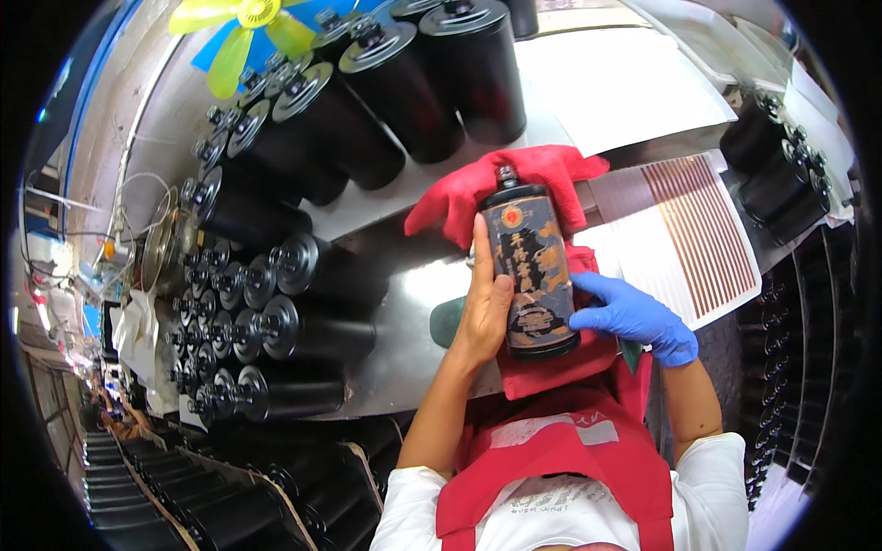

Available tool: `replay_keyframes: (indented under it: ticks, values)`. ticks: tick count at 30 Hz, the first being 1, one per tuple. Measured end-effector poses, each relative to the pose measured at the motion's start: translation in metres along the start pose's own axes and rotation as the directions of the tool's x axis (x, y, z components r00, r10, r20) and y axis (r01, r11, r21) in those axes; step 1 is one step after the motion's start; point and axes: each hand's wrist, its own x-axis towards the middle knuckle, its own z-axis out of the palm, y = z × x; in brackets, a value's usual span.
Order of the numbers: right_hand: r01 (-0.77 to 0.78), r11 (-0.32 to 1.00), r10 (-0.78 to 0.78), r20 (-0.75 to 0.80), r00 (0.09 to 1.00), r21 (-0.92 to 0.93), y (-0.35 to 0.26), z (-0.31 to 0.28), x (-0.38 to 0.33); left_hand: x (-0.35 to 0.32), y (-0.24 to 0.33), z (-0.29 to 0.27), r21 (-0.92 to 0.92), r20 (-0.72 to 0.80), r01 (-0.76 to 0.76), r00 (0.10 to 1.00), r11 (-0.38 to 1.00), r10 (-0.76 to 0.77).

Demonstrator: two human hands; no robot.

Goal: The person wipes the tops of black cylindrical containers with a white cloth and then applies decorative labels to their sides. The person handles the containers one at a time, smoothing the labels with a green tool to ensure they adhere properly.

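A black cylindrical bottle (530,262) with copper-coloured decoration and a narrow capped neck leans back in front of me over red cloth. My bare left hand (485,308) is wrapped along its left side, thumb across the front. My right hand (638,317), in a blue glove, grips its right edge near the lower half; some fingertips are hidden by the bottle. A red cloth (450,202) lies bunched behind the neck, and more red cloth (542,378) is under the base. Below the gloved hand a small dark green piece (630,355) sticks out.
Plain black bottles (395,87) stand along the back, and several more (317,326) lie stacked at left. A sheet with brown strips (698,234) is at right, below white paper (625,87). A yellow-bladed fan (253,32) stands back left. Black bottles (781,174) also sit far right.
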Motion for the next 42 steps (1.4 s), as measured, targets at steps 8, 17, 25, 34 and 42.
replay_keyframes:
  ticks: [8, 17, 25, 34, 42]
  values:
    - [-0.03, 0.999, 0.03, 0.001, 1.0, 0.046, -0.008, -0.008, 0.0, -0.013, 0.04, 0.035, 0.414, -0.101, 0.017, 0.995, 0.91, 0.027]
    - [0.132, 0.99, -0.133, 0.015, 0.991, 0.041, -0.003, -0.007, 0.01, -0.013, 0.05, 0.047, 0.454, -0.077, 0.038, 0.997, 0.89, -0.003]
    - [-0.043, 0.986, 0.023, 0.125, 0.992, 0.162, 0.009, -0.021, 0.02, -0.011, 0.048, 0.048, 0.313, -0.11, 0.073, 0.993, 0.947, -0.04]
    - [-0.009, 0.986, -0.014, 0.138, 0.99, 0.165, 0.016, -0.024, 0.023, -0.006, 0.04, 0.043, -0.237, -0.124, 0.124, 0.98, 0.964, -0.156]
    - [0.024, 0.988, -0.05, 0.165, 0.985, 0.152, 0.009, -0.021, 0.018, -0.006, 0.042, 0.04, -0.03, -0.106, 0.152, 0.982, 0.988, -0.154]
